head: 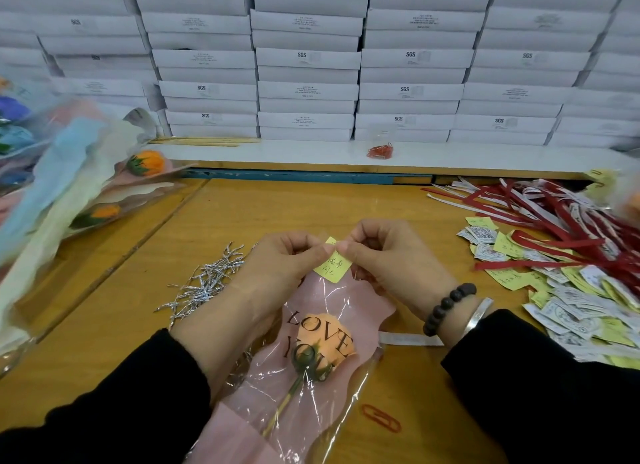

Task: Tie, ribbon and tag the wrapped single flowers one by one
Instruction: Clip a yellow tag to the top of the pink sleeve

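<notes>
I see both grips pinched on one yellow tag — left hand, right hand — above the pink-wrapped orange rose.

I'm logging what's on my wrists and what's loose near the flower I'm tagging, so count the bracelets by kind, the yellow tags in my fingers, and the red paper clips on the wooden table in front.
Dark beaded bracelet: 1
Silver bangle: 1
Yellow tag held in the fingers: 1
Red paper clip on the table: 1
Total: 4
</notes>
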A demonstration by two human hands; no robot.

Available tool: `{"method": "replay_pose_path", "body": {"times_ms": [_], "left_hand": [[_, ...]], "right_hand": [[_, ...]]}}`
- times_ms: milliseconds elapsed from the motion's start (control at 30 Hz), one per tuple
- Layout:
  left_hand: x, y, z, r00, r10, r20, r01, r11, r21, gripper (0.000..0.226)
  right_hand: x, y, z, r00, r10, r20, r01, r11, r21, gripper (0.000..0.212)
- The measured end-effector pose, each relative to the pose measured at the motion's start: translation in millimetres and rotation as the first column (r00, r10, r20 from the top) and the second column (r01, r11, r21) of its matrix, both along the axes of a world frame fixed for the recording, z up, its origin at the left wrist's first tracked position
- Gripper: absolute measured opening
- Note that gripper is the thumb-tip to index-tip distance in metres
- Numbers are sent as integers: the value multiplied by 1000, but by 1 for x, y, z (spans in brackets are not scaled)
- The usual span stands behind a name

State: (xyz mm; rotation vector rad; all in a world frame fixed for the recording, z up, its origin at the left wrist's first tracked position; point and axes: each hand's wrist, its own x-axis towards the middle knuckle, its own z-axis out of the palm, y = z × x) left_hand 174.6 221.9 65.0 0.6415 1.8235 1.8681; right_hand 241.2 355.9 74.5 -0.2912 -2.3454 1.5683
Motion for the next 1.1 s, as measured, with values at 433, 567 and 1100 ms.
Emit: {"method": "replay_pose_path", "body": {"times_ms": [433, 567, 1100], "left_hand": [[-6, 1, -5, 990, 137, 10, -136, 988, -70, 16], [-5, 1, -4, 991, 137, 4, -137, 988, -70, 24], [-5, 1, -6, 993, 114, -20, -115, 988, -98, 22]], "right_hand": [[11, 56, 0, 956, -172, 236, 36, 872, 488, 17], [12, 59, 3, 938, -50, 344, -104, 904, 415, 17], [8, 46, -1, 971, -36, 238, -68, 906, 417, 13]]}}
